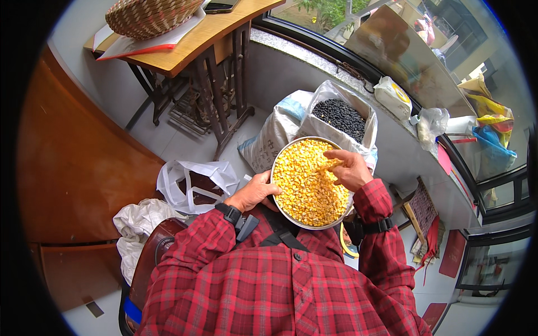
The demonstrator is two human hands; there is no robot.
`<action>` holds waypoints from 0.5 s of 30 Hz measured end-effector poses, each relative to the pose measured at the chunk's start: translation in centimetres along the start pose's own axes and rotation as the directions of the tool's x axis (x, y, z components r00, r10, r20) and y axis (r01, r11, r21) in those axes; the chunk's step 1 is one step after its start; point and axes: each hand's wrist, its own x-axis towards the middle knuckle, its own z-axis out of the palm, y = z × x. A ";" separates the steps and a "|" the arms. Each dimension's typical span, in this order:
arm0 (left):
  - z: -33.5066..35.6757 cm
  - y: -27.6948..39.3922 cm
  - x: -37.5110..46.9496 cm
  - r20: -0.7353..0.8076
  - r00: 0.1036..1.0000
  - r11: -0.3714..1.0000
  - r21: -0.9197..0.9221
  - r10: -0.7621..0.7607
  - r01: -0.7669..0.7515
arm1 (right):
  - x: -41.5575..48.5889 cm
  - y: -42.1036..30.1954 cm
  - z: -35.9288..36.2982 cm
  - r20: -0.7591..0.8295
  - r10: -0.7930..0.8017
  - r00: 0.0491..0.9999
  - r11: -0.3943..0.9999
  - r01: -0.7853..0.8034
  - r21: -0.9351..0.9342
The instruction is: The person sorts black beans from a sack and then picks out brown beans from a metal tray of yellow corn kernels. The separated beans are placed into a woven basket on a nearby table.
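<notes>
A round metal pan (pixel 272 168) full of yellow corn kernels (pixel 309 185) is before me, above my lap. My left hand (pixel 258 191) grips its left rim, the thumb over the edge and the fingers underneath. Over the pan's right side is my right hand (pixel 349 170), its fingers bent around some corn kernels. Just beyond the pan stands an open woven sack (pixel 372 126) of black beans (pixel 339 119). Another white and blue woven sack (pixel 271 132), bearing writing, leans beside it.
A wooden table (pixel 185 52) with iron treadle legs holds a woven basket (pixel 147 19). A white bag (pixel 195 206) lies on the floor at left, near a crumpled white sack (pixel 138 218). Plastic bags (pixel 393 97) line the window sill at right. A brown chair (pixel 155 239) is beside me.
</notes>
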 end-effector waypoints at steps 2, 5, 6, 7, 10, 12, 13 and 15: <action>0.0 0.1 -0.1 0.000 1.000 1.000 0.024 0.012 -0.012 | -0.3 -0.4 0.1 0.004 -0.219 0.976 0.932 0.211 -0.296; -0.1 0.1 -0.4 0.001 1.000 1.000 -0.015 0.009 -0.009 | -0.6 -1.4 1.5 0.115 -0.339 0.934 0.779 0.347 -0.522; -0.1 0.1 -0.5 0.000 1.000 1.000 0.005 0.030 -0.030 | -0.7 -1.6 2.4 0.146 -0.307 0.940 0.765 0.335 -0.550; -0.1 0.1 -0.6 -0.012 1.000 1.000 0.007 0.008 -0.008 | -0.7 -1.9 3.2 0.178 -0.306 0.935 0.729 0.351 -0.588; -0.1 0.3 -0.7 0.008 0.999 0.998 0.026 0.049 -0.049 | -0.9 -2.1 5.4 0.255 -0.319 0.913 0.573 0.400 -0.715; -0.1 0.4 -0.8 0.012 0.999 0.998 0.043 0.050 -0.051 | -0.6 -1.9 6.2 0.243 -0.288 0.926 0.534 0.366 -0.762; -0.1 0.4 -0.8 0.015 0.998 0.998 0.040 0.056 -0.057 | -0.4 -1.7 6.5 0.232 -0.267 0.935 0.515 0.342 -0.786; -0.2 0.5 -0.9 0.051 0.997 0.997 0.027 0.065 -0.066 | 0.1 -1.0 6.8 0.193 -0.247 0.950 0.510 0.297 -0.807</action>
